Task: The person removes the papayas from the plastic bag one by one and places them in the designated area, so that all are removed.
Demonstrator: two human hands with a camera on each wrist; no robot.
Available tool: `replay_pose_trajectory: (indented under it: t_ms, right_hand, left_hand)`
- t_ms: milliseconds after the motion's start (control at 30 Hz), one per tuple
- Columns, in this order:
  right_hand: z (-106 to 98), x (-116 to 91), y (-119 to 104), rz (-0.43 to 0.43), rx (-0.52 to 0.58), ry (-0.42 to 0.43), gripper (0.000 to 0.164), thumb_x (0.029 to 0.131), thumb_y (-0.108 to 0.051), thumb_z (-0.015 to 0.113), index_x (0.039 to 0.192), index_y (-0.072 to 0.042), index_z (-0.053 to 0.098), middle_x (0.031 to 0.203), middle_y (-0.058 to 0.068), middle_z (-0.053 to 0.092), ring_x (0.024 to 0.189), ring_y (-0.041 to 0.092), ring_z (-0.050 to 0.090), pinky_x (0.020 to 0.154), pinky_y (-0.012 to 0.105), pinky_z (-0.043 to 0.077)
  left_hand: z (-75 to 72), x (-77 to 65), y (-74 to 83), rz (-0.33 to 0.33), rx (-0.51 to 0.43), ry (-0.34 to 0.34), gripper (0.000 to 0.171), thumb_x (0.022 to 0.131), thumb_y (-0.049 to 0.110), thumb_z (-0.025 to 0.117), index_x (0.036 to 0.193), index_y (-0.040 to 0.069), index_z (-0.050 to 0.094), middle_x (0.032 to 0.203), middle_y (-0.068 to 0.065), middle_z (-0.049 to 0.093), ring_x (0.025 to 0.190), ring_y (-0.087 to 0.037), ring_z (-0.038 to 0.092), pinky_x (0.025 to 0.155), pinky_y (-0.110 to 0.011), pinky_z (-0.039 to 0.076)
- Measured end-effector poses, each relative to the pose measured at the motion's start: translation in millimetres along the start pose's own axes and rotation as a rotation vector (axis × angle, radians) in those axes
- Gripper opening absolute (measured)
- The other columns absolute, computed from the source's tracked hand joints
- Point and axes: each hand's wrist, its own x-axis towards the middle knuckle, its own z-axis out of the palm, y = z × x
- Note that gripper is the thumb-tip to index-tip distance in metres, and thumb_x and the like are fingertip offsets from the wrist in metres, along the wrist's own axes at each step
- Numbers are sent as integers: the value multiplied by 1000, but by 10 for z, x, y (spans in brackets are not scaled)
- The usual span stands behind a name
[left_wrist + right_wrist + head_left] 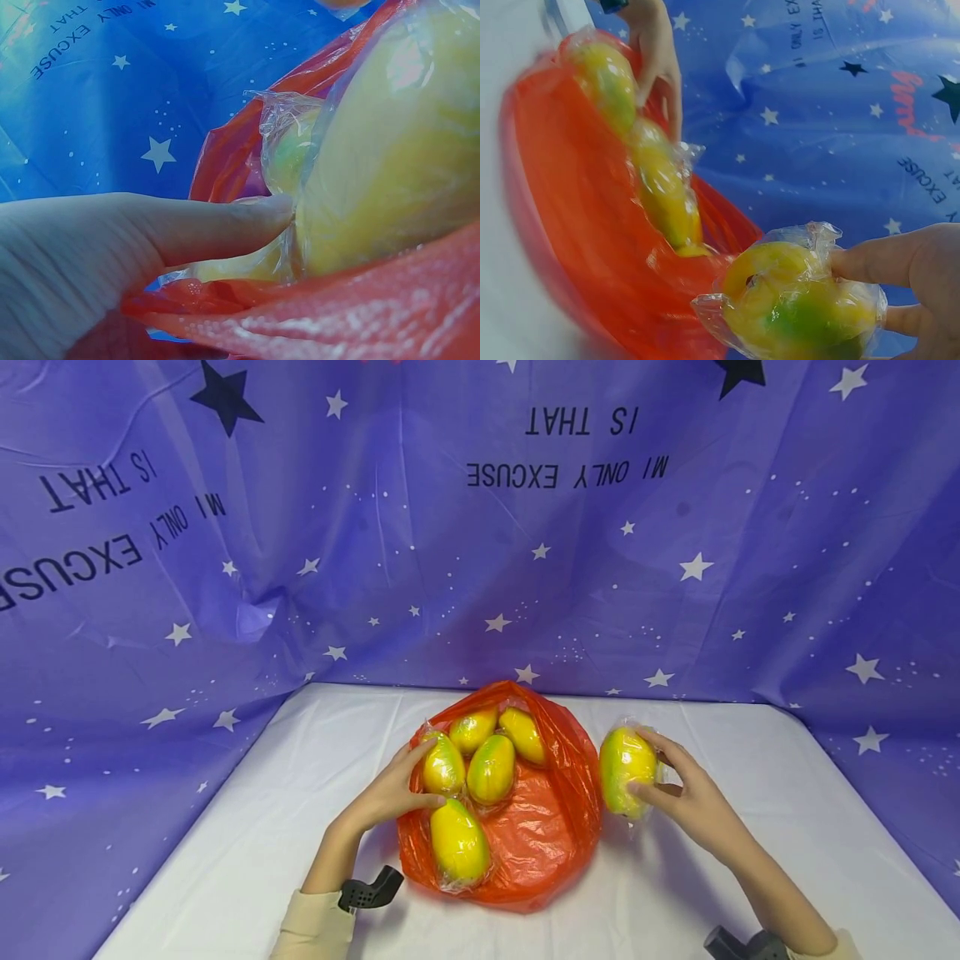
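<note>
Near the table's middle lies a red plastic bag (pixel 528 827), its mouth wide, with several yellow-green mangoes in clear wrap inside. At its left side my left hand (pixel 390 789) spans a wrapped mango (pixel 444 766), thumb at the near end and fingers at the far end; the left wrist view shows the thumb over the bag's rim. Just nearer lies another mango (pixel 459 845). Beyond the bag's right edge, my right hand (pixel 693 797) grips a wrapped mango (pixel 626 771) between thumb and fingers. In the right wrist view this mango (pixel 787 300) hangs beside the bag.
A white cloth covers the table (pixel 780 777). Behind and at both sides hangs a purple-blue curtain (pixel 450 543) with stars and lettering. A black device sits on each wrist.
</note>
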Motion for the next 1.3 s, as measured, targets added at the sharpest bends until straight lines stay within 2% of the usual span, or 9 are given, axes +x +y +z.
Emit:
replay_pose_trajectory:
  t_ms: [167, 333, 467, 600, 667, 767, 833, 1300]
  right_hand:
    - [-108, -18, 20, 30, -65, 16, 70, 90, -17, 69, 150, -12, 33, 147, 18, 37, 127, 41, 37, 85, 25, 50]
    - [-182, -38, 78, 41, -92, 6, 70, 91, -17, 67, 151, -9, 31, 147, 21, 36, 129, 40, 35, 84, 16, 47]
    - [-233, -43, 110, 52, -99, -10, 72, 91, -16, 68, 151, -8, 30, 150, 23, 32, 132, 44, 31, 86, 24, 50]
    - [-297, -43, 118, 71, -108, -4, 71, 92, -18, 68, 150, -6, 30, 147, 24, 34, 130, 45, 33, 85, 21, 49]
    - [-325, -43, 127, 77, -117, 6, 70, 92, -18, 67, 149, -3, 29, 146, 25, 34, 130, 46, 33, 90, 29, 49]
    - [-356, -41, 144, 85, -119, 19, 70, 92, -15, 67, 147, 1, 27, 147, 28, 32, 131, 48, 30, 98, 54, 42]
    - [-369, -38, 152, 95, -112, 23, 71, 91, -13, 67, 147, 3, 26, 147, 30, 30, 132, 50, 28, 95, 69, 33]
    - [-506, -36, 207, 143, -129, 38, 72, 92, -11, 65, 149, 4, 24, 148, 32, 25, 131, 54, 25, 92, 73, 32]
  left_hand:
    - [1, -3, 4, -5, 2, -2, 91, 77, 28, 80, 152, 12, 32, 152, -30, 21, 135, -48, 29, 103, -66, 28]
    - [0, -4, 7, -3, 6, -2, 91, 77, 28, 80, 152, 11, 31, 150, -31, 23, 133, -47, 32, 103, -65, 28]
    - [-3, -3, 6, -3, 11, 0, 91, 77, 28, 80, 151, 11, 32, 150, -31, 23, 133, -47, 33, 103, -65, 29]
    - [-1, -1, 8, -5, 13, -3, 91, 77, 28, 80, 152, 10, 31, 151, -31, 21, 133, -47, 32, 103, -65, 28]
    - [1, 0, 10, -6, 13, -5, 91, 77, 27, 80, 152, 10, 31, 152, -31, 19, 134, -47, 30, 104, -65, 27]
    - [1, 0, 15, -4, 12, -5, 91, 77, 27, 80, 152, 10, 31, 152, -31, 19, 135, -47, 29, 105, -64, 26]
    - [2, 2, 14, -1, 13, -3, 91, 77, 27, 80, 151, 10, 31, 152, -31, 20, 135, -47, 30, 105, -64, 26]
    - [7, 12, 1, 6, 16, 3, 90, 76, 26, 81, 151, 9, 33, 150, -32, 23, 134, -48, 31, 104, -64, 27]
